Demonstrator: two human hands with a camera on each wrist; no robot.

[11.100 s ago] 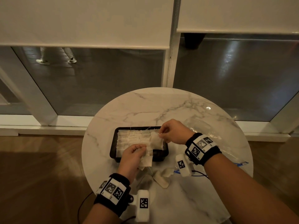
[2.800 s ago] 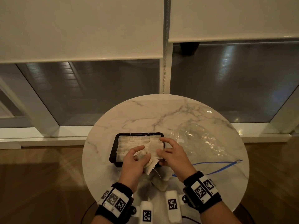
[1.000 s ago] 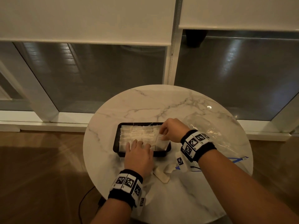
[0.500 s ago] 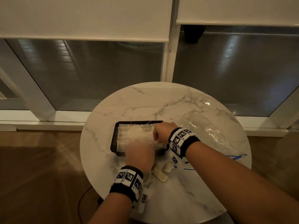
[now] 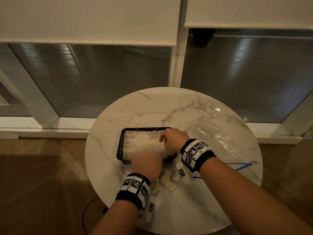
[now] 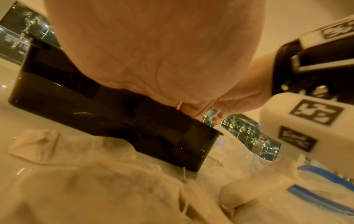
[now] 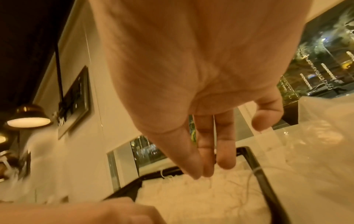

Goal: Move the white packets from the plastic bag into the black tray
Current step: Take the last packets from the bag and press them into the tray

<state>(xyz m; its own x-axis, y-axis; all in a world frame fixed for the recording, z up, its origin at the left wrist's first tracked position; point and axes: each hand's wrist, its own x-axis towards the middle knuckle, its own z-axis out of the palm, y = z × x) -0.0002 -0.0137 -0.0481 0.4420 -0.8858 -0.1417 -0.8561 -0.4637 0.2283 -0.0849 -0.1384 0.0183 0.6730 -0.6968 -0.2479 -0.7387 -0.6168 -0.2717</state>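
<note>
The black tray [image 5: 120, 145] sits mid-table, filled with rows of white packets [image 5: 142, 139]. My left hand [image 5: 147, 160] lies over the tray's near edge and presses down on the packets; its fingertips are hidden. The left wrist view shows only its palm above the tray wall [image 6: 114, 115]. My right hand [image 5: 172, 139] is over the tray's right part. Its straight fingers [image 7: 226, 151] point down and touch the packets [image 7: 191, 197], thumb apart, holding nothing. The clear plastic bag [image 5: 218, 138] lies crumpled to the right of the tray.
A few loose white packets [image 5: 169, 183] lie on the marble table [image 5: 152, 107] just in front of the tray, under my wrists. The bag's blue zip strip [image 5: 243, 165] runs toward the right edge. Windows stand behind the round table.
My right hand has let go of the packet it set at the tray's right end and now touches the rows with straight fingers. My left hand's flat fingers have tipped downward.
</note>
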